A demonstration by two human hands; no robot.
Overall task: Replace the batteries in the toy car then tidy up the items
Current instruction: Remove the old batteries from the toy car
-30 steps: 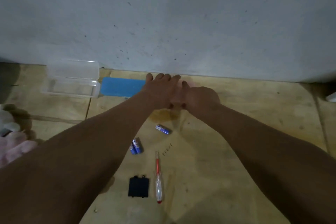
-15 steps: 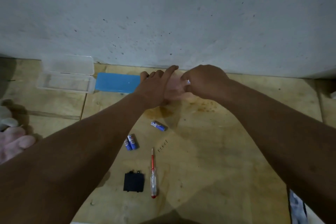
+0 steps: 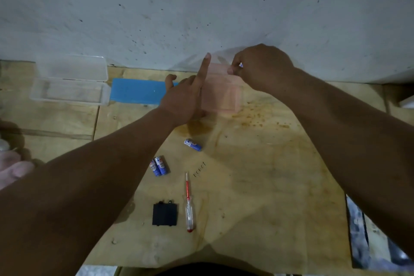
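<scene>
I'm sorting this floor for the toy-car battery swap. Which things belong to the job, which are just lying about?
Job:
three loose batteries
screwdriver
black battery cover
small screws
pink box, held by both hands

Lying about:
clear open case
blue pad

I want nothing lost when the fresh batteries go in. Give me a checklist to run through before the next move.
1. Pink box lid open: ok, right hand lifts it, left hand steadies it.
2. Fresh battery in right hand: cannot tell.
3. Three batteries on board, apart from the box: ok.
4. Screws together: ok.
5. Cover and screwdriver nearby: ok.
6. Toy car in view: not ok.
</scene>
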